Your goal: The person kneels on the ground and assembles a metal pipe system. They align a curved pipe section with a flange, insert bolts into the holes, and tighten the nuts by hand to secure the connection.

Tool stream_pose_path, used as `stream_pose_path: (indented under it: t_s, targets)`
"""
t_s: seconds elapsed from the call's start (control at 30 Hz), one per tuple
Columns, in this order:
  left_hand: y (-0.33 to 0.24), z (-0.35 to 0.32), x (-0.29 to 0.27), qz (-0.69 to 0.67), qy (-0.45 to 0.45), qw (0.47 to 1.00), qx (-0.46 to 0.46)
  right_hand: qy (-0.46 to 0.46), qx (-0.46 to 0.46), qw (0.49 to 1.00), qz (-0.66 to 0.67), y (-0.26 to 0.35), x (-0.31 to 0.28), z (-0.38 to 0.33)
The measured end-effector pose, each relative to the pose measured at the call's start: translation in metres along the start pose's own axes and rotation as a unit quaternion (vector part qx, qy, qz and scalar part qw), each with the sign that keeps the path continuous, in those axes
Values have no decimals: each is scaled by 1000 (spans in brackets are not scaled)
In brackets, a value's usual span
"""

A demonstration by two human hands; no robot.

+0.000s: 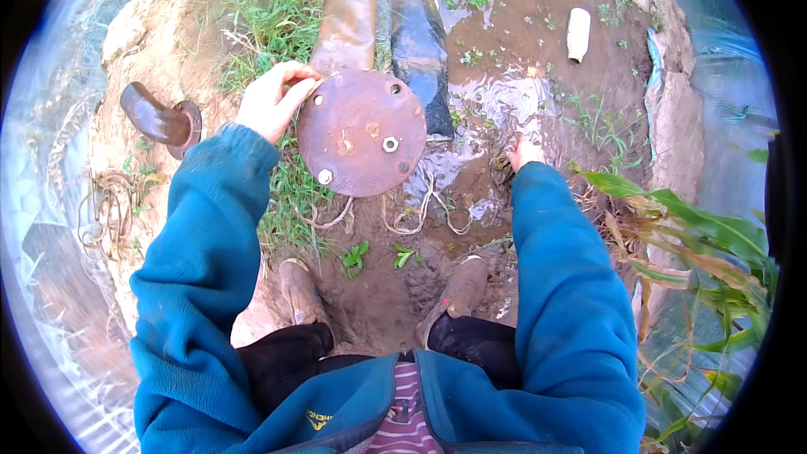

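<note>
A round, rusty metal flange plate (361, 122) with bolt holes and a few nuts and bolts sits in front of me, at the near end of a brown pipe or hose (347, 13). My left hand (273, 102) is closed on its upper left rim, thumb and finger together at the edge. Off to the right, my right hand (527, 154) reaches down to the muddy water (483, 105). Its fingers are mostly hidden by the sleeve and the wet mud. Beside the brown pipe lies a flat black hose (418, 55), its near end just right of the plate.
A rusty pipe elbow (160, 118) with a flange lies on the left bank. Light cord (412, 217) trails below the plate. A pale bottle (577, 34) rests in the mud at upper right. Corn leaves (698, 227) lean in from the right. Grass grows beside the brown pipe.
</note>
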State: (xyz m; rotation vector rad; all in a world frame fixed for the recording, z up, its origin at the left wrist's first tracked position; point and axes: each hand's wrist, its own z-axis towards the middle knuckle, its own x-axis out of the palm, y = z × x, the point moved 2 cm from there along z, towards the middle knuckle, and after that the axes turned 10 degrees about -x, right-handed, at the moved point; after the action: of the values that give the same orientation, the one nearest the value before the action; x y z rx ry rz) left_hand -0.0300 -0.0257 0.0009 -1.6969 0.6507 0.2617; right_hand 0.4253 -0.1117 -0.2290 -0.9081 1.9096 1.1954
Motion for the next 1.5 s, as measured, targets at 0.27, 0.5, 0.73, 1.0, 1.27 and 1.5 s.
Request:
stream_pose_path:
  t_s: [0.27,0.5,0.73,1.0,1.27,1.5]
  targets:
    - [15,-17,-28,1,-26,999,-45,-64,-172,983,-23,55,9,75]
    - [33,-50,-40,50,-49,989,-131,19,-14,984,177,39,30,140]
    - [33,-71,-35,53,-30,984,-167,-198,74,974,78,15,40,151]
    - [35,-62,-41,9,-48,986,-158,-151,77,986,3,23,21,133]
    - [19,-52,-33,51,-9,988,-143,-124,-257,958,-25,133,36,135]
    - [7,-37,-34,64,16,988,-139,-256,-290,914,124,145,-43,133]
